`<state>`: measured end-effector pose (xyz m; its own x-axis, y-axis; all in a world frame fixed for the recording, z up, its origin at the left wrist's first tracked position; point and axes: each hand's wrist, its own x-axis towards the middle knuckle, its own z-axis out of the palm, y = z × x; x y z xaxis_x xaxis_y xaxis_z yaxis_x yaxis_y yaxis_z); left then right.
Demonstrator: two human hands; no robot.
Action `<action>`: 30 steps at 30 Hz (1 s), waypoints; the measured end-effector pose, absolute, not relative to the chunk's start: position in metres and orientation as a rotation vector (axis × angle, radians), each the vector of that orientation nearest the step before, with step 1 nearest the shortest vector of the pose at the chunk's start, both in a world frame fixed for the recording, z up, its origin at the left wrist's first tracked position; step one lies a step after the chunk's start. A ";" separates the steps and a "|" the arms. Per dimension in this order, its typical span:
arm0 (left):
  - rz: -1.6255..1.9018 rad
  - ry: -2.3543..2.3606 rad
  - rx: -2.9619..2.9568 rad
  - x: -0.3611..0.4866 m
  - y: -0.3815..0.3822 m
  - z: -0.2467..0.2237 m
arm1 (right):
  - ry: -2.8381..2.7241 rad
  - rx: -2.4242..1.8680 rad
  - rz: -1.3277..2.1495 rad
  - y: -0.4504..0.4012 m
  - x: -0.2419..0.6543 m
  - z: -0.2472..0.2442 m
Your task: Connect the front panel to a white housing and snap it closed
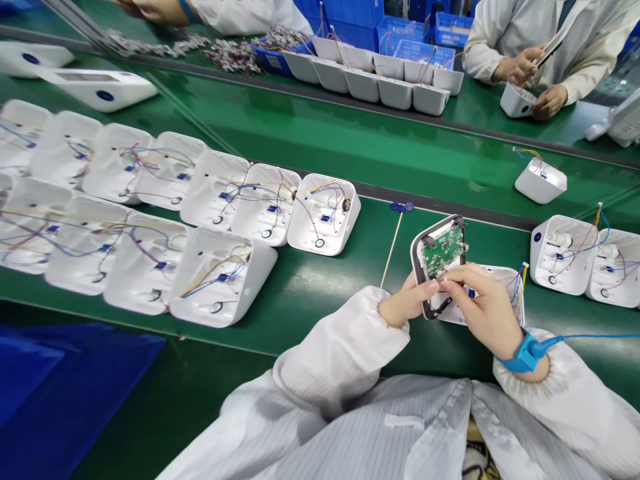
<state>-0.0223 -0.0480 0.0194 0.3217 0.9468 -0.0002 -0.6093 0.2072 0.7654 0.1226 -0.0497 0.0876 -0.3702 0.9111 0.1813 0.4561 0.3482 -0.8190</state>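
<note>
My left hand (404, 301) grips the lower left edge of a grey-rimmed panel with a green circuit board (440, 255), held upright and tilted. My right hand (483, 303) pinches the panel's lower edge, fingers on the board's wires. Under both hands lies an open white plastic housing (505, 280) with coloured wires at its right side. A blue wrist strap (525, 352) with a blue cord circles my right wrist.
Two rows of open white housings (220, 273) with wires fill the green table at left. More housings (563, 253) stand at right, one (540, 180) on the belt. Across the belt, a co-worker's hands (530, 73) hold a housing; white trays (380, 83) and blue bins sit beyond.
</note>
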 end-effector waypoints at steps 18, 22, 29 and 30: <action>1.156 0.462 0.694 -0.011 -0.055 0.022 | -1.897 -1.324 0.931 -0.054 0.119 0.093; 1.157 0.432 0.709 -0.010 -0.053 0.016 | -1.894 -1.332 0.960 -0.051 0.119 0.095; 1.157 0.464 0.727 -0.010 -0.053 0.020 | -1.937 -1.342 1.005 -0.045 0.123 0.096; 1.153 0.478 0.727 -0.010 -0.053 0.020 | -1.927 -1.342 1.011 -0.045 0.123 0.096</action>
